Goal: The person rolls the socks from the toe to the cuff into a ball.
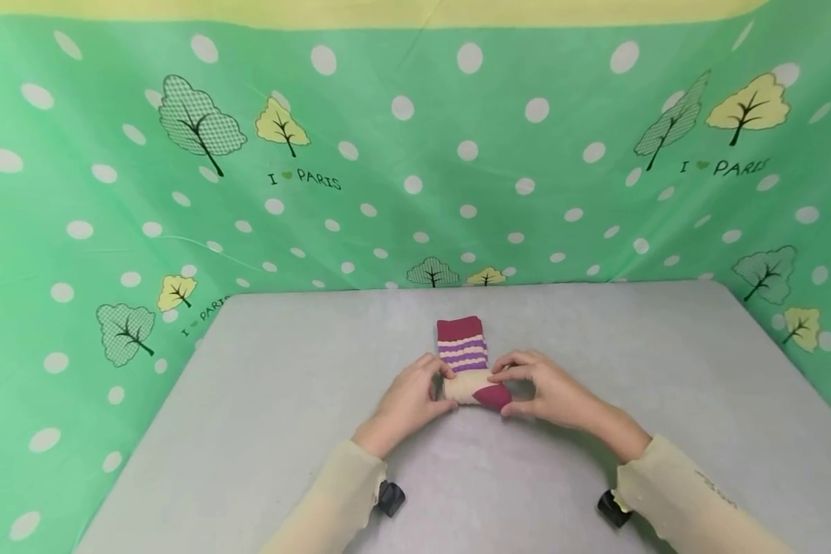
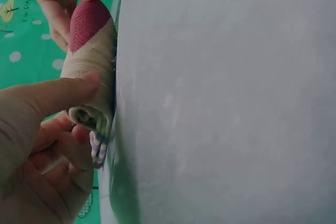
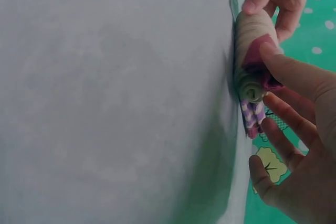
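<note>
A pair of striped socks (image 1: 465,354) lies on the table, the burgundy cuff pointing away and the near part wound into a cream roll (image 2: 86,66) with a burgundy patch (image 3: 260,51). My left hand (image 1: 412,392) holds the roll's left end, thumb on the near side and fingers on the far side. At the right end, my right hand (image 1: 550,388) pinches the roll beside the burgundy patch. Its other fingers (image 3: 283,145) are spread apart in the right wrist view. Coiled layers show at both ends of the roll.
A grey tabletop (image 1: 284,369) extends around the socks. Behind it and at both sides hangs a green cloth (image 1: 360,169) with white dots and printed trees. Black wrist devices (image 1: 390,498) sit at both sleeve cuffs.
</note>
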Demonstrator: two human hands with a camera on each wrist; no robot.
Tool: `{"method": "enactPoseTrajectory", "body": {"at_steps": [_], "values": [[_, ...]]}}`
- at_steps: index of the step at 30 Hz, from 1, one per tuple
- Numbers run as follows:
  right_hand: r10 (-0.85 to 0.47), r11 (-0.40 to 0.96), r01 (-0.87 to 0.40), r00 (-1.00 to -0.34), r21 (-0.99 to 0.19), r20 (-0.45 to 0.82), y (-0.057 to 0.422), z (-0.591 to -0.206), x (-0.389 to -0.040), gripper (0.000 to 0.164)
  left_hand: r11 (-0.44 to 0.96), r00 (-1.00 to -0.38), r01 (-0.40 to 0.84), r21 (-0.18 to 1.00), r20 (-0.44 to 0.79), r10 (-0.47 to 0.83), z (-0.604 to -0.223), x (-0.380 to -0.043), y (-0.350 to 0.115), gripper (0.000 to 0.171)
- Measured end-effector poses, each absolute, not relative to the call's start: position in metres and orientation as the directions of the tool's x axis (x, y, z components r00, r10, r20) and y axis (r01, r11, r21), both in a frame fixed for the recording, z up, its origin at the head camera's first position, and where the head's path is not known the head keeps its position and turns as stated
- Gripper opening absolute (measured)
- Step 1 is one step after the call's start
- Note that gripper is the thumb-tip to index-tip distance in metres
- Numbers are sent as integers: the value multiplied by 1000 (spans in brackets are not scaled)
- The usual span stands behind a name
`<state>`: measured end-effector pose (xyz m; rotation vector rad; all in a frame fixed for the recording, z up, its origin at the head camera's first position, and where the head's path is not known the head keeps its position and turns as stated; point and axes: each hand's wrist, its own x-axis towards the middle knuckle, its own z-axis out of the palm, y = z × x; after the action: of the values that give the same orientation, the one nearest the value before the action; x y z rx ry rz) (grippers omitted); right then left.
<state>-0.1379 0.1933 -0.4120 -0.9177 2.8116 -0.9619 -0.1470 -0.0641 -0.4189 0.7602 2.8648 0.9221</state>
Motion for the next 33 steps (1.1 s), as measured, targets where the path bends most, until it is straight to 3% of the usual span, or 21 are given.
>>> {"method": "enactPoseTrajectory", "body": {"at_steps": [9, 14, 21, 25, 33], "values": [[-495, 666, -511, -848, -544, 190, 184, -416, -150, 45, 690, -943, 278, 668, 52, 329, -417, -157, -64, 27], [-476, 666, -515, -850, -539, 225, 177, -419, -155, 40, 624, -961, 202, 755, 30, 275, -420, -158, -66, 28], [-419, 637, -487, -869, -597, 262, 174, -426, -154, 31, 441, -958, 198, 876, 78, 277, -428, -158, -67, 26], [-380, 598, -401, -904, -694, 194, 172, -428, -151, 25, 384, -966, 136, 913, 36, 257, -430, -158, -69, 22], [-312, 578, -189, -950, -794, 0, 165, -418, -156, 23, 440, -978, 76, 895, -19, 206, -425, -165, -70, 18]]}}
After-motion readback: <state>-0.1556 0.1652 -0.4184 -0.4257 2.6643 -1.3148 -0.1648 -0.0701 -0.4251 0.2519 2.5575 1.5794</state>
